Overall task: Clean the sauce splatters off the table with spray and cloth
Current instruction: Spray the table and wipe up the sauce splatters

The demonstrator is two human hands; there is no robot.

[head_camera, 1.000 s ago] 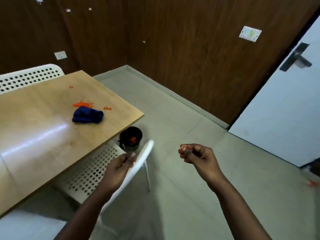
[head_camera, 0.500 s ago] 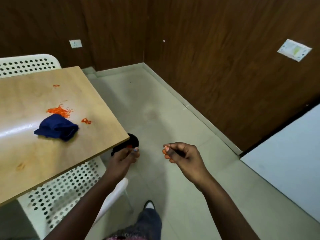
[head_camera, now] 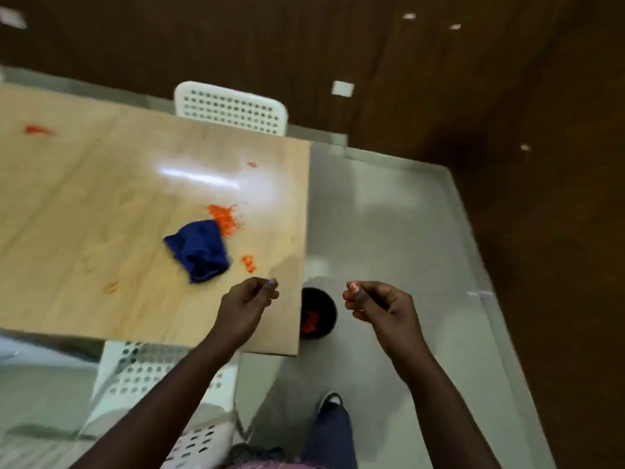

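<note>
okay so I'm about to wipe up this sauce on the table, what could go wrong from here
1. The blue cloth lies bunched against the biggest sauce splatter; dragging it dry may smear the sauce rather than lift it. No spray bottle is in view.
2. Smaller spots, one beside the cloth and one far across the table, are easy to miss.
3. The black bin sits on the floor by the table's corner, near your foot; you might kick it.

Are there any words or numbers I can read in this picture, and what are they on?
None can be read.
The small white plates on the dark brown wooden wall: blurred, no letters show.
The crumpled dark blue cloth, light wooden table and white perforated plastic chair: no writing shows.
</note>
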